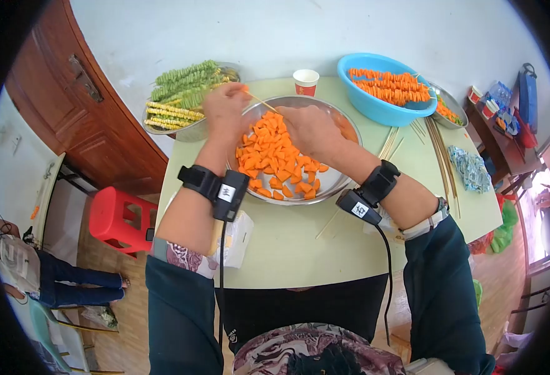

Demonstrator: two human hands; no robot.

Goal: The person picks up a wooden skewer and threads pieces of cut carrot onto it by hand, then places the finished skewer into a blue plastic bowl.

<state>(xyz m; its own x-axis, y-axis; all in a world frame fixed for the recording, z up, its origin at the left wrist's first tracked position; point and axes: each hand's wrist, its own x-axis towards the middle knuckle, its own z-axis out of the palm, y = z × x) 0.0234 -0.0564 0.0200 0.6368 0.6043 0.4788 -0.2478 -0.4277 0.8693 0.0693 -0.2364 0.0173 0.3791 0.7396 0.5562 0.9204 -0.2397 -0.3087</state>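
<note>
My right hand [312, 130] is closed round a thin wooden skewer [262, 101] above the metal bowl. The skewer points up and left toward my left hand [224, 109], whose fingers pinch a small orange carrot piece [245, 89] at its tip. Whether the tip has gone through the piece is too small to tell. Below both hands, the wide metal bowl [340, 182] holds many cut carrot chunks [276, 150], heaped at its left side. Part of the bowl's far right is hidden behind my right hand.
A metal tray [195, 132] of green and yellow vegetable skewers stands left. Behind are a paper cup [306, 82] and a blue basin [384, 114] of carrot skewers. Bare skewers [440, 153] and a crumpled plastic bag [469, 169] lie right. A red stool [120, 220] stands left of the table.
</note>
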